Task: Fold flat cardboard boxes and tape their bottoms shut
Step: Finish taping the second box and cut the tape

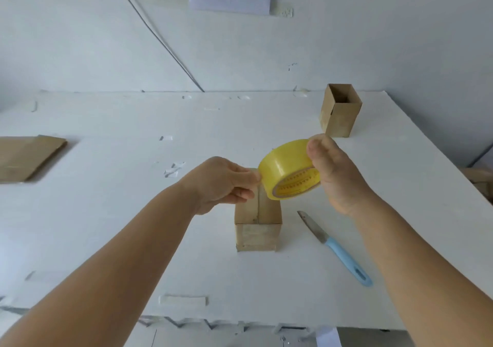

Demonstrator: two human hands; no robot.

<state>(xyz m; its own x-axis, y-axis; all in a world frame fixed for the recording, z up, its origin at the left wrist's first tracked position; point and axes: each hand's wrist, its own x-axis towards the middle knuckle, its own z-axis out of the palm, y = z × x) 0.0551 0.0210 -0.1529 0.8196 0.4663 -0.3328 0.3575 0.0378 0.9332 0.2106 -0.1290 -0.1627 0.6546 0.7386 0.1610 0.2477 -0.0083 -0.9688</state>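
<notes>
Fingers (246,180) of the left hand (222,182) are pinched on the edge of a yellow tape roll (289,169), which is gripped by the right hand (333,170) above a small brown cardboard box (257,225) stood on the white table (133,213), its closed seamed flaps facing up.

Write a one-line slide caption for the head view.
Right hand holds yellow tape roll, left hand pinches its end above the upturned box.
</notes>
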